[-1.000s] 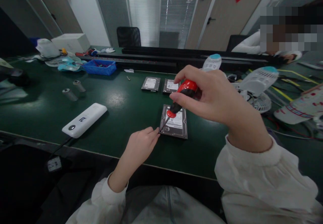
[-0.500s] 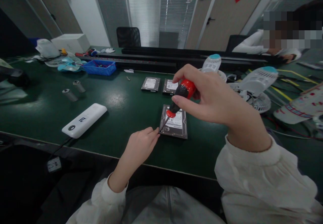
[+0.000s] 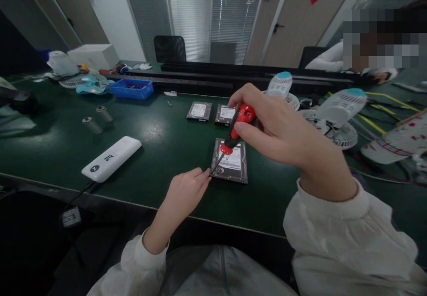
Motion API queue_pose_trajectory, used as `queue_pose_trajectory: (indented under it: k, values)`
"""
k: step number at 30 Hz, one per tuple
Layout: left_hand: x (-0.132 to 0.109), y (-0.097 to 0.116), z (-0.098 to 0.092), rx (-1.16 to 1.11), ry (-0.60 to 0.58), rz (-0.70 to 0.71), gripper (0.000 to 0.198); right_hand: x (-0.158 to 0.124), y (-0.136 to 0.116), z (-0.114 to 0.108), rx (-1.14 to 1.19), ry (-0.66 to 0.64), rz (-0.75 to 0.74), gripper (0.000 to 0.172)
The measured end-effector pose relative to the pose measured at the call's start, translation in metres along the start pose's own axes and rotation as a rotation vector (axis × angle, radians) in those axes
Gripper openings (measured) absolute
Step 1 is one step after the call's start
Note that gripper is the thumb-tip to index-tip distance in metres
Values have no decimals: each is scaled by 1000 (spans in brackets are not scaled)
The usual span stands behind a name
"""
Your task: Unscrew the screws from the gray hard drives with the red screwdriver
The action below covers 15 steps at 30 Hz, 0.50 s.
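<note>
My right hand is closed around the red-and-black handle of a screwdriver. The screwdriver slants down to the left, its tip at the near-left corner of a hard drive that lies label up on the table. At that same corner are the fingertips of my left hand, pressed together against the drive's edge beside the screwdriver tip. Any screw under the tip is too small to make out. Behind this drive lie a second hard drive and a third hard drive, the latter partly covered by my right hand.
On the green table, a white power bank-like device and two metal cylinders stand or lie at left. A blue tray holds small parts. White fans and cables occupy the right. Another person sits across.
The screwdriver handle has turned in my right hand, and the thumb and fingers have shifted slightly on it. My left hand and the hard drive stay in place.
</note>
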<state>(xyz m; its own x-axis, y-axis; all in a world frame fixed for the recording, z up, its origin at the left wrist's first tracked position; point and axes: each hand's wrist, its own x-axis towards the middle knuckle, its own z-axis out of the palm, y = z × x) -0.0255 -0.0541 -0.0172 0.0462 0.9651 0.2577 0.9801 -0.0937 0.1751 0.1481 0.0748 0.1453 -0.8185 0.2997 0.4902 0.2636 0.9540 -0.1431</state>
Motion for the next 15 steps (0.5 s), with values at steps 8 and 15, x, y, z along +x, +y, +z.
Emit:
queue_pose_trajectory:
  k: [8, 15]
  values:
    - [0, 0, -1, -8, -7, -7, 31, 2, -2, 1, -105, 56, 85, 39]
    - [0, 1, -1, -12, -16, -5, 32, 1, 0, 2, 36, 18, -17, 28]
